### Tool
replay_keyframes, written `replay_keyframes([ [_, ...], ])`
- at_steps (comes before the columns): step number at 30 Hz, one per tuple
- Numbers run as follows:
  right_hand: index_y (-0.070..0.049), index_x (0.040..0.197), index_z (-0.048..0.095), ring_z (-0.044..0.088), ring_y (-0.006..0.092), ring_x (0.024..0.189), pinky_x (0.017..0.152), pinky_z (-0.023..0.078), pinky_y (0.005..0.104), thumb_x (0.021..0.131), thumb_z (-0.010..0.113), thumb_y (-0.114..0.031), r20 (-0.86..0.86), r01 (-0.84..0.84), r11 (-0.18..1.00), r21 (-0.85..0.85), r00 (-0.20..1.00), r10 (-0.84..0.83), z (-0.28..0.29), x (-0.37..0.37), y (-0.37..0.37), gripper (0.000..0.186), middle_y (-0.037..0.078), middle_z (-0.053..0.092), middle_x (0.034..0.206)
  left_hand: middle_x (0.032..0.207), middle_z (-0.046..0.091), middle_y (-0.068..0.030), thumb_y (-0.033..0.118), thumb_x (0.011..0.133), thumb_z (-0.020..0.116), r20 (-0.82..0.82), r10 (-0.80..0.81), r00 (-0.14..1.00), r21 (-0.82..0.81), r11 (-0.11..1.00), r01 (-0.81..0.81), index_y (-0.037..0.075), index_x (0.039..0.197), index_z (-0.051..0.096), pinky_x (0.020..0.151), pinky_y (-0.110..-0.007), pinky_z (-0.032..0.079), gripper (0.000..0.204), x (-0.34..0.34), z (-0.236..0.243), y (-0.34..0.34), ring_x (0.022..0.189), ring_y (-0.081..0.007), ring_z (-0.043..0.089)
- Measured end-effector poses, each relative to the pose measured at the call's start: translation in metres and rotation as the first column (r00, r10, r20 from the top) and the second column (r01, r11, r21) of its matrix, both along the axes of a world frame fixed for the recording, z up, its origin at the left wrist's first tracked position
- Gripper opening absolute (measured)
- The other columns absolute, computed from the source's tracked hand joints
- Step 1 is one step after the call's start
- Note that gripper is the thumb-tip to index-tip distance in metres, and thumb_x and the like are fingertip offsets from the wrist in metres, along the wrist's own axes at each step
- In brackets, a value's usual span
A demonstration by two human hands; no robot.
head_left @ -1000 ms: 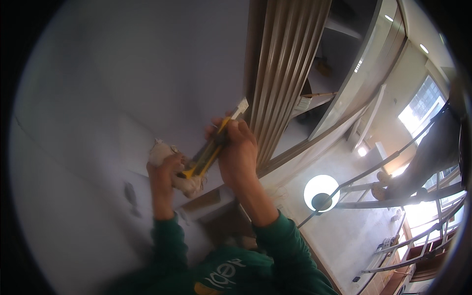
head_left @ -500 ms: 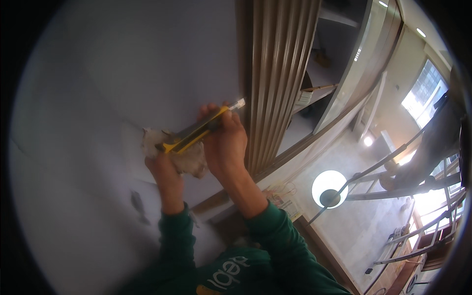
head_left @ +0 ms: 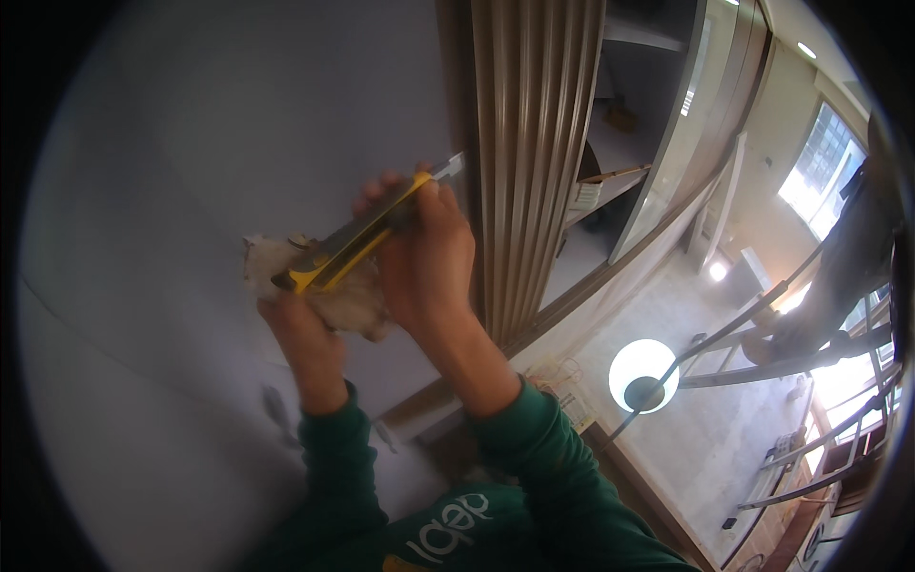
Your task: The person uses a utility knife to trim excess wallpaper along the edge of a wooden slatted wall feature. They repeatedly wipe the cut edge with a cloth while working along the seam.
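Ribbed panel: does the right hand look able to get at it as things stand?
Probably yes: the right hand appears beside the ribbed panel with nothing visibly blocking the way, though it holds the utility knife and depth is hard to judge.

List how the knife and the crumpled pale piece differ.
Colour: the knife is yellow and dark grey; the pale piece is beige.
Shape: the knife is long and straight; the pale piece is crumpled, with ragged edges.
Hold: the right hand grips the knife; the left hand holds the pale piece.
Both are held, and they overlap in view.
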State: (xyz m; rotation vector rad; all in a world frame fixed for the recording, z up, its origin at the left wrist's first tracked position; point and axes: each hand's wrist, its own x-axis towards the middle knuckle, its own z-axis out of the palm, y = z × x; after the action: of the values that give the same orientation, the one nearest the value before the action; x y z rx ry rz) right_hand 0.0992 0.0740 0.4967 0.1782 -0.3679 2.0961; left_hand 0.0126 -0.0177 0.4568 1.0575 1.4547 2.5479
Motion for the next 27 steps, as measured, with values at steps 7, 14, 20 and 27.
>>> replay_keyframes([
  [7, -0.008, 0.122, 0.041, 0.062, 0.0270, 0.101, 0.096, 0.052, 0.0463, 0.111, 0.030, -0.019, 0.013, -0.024, 0.993, -0.113, 1.000, 0.026, -0.015, 0.000, -0.006, 0.019, 0.014, 0.057, 0.109, 0.101, 0.066, -0.0087, 0.012, 0.093, 0.061, 0.251, -0.057, 0.966, 0.052, 0.998, 0.045, -0.002, 0.106, 0.066, 0.084, -0.032, 0.055, 0.019, 0.001, 0.003, 0.000, 0.095, -0.0185, 0.067],
  [14, -0.008, 0.123, 0.040, 0.061, 0.0274, 0.102, 0.097, 0.052, 0.0467, 0.111, 0.030, -0.019, -0.005, 0.005, 0.991, -0.130, 1.000, -0.006, -0.025, -0.003, -0.011, 0.019, 0.015, 0.056, 0.109, 0.101, 0.066, -0.0098, 0.015, 0.092, 0.064, 0.242, -0.062, 0.968, 0.030, 0.998, 0.056, -0.003, 0.102, 0.067, 0.084, -0.032, 0.054, 0.021, 0.000, 0.005, -0.003, 0.093, -0.0199, 0.067],
  [20, -0.008, 0.123, 0.039, 0.060, 0.0295, 0.103, 0.099, 0.050, 0.0479, 0.111, 0.030, -0.019, -0.090, 0.001, 0.992, -0.124, 0.996, -0.013, -0.016, -0.008, -0.012, 0.018, 0.016, 0.055, 0.110, 0.102, 0.066, -0.0080, 0.015, 0.094, 0.062, 0.194, -0.046, 0.980, 0.059, 0.998, 0.035, -0.002, 0.104, 0.068, 0.084, -0.031, 0.054, 0.021, -0.001, 0.024, -0.003, 0.094, -0.0176, 0.066],
  [27, -0.006, 0.128, 0.036, 0.054, 0.0323, 0.118, 0.108, 0.044, 0.0503, 0.111, 0.031, -0.020, -0.057, -0.002, 0.980, -0.200, 0.998, -0.010, 0.021, -0.008, -0.016, 0.023, 0.020, 0.049, 0.124, 0.104, 0.067, -0.0071, 0.017, 0.094, 0.064, -0.143, 0.105, 0.984, -0.051, 0.992, -0.113, -0.002, 0.107, 0.069, 0.085, -0.030, 0.054, 0.024, -0.010, 0.041, -0.008, 0.097, -0.0165, 0.066],
])
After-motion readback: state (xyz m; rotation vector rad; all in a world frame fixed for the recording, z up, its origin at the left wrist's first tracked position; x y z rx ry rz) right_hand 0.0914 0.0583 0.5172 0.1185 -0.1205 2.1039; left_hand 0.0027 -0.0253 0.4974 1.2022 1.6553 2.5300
